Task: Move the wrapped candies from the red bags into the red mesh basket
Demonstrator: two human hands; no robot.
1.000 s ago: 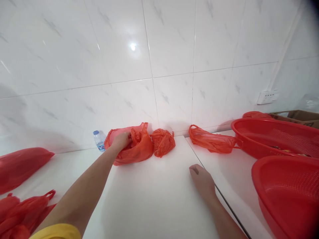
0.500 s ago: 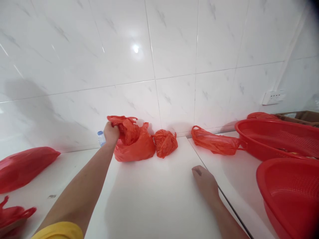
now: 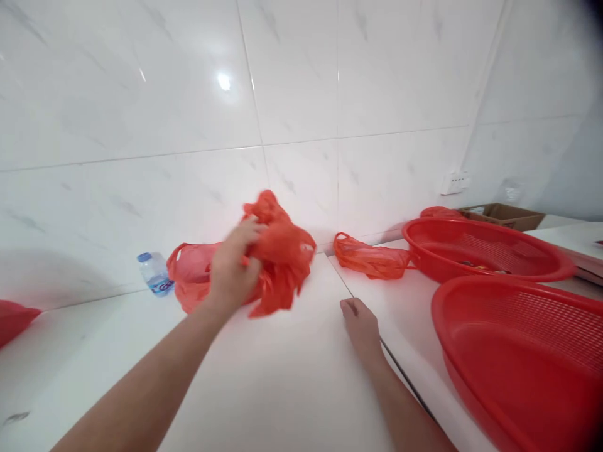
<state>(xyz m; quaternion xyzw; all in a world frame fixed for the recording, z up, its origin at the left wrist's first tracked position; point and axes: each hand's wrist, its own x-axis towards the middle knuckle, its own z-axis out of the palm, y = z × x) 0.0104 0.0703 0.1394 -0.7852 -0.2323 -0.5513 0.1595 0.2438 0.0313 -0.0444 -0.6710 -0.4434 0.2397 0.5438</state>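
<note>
My left hand (image 3: pixel 233 267) is closed on a crumpled red plastic bag (image 3: pixel 280 251) and holds it up above the white counter (image 3: pixel 264 383). Behind it a larger red bag (image 3: pixel 188 276) lies against the tiled wall. My right hand (image 3: pixel 360 323) rests palm down on the counter near a seam, fingers curled under, with nothing in it. Another flat red bag (image 3: pixel 370 257) lies past that hand, by the wall.
A small water bottle (image 3: pixel 153 274) stands at the wall, left of the bags. Two big red mesh baskets, one farther back (image 3: pixel 485 248) and one nearer (image 3: pixel 522 351), fill the right side. A cardboard box (image 3: pixel 506 215) sits behind them. A red bag's edge (image 3: pixel 12 317) shows far left.
My left hand has pulled a crumpled red bag out of the larger one and lifted it towards me and to the right. The view swung right. My right hand stayed on the counter.
</note>
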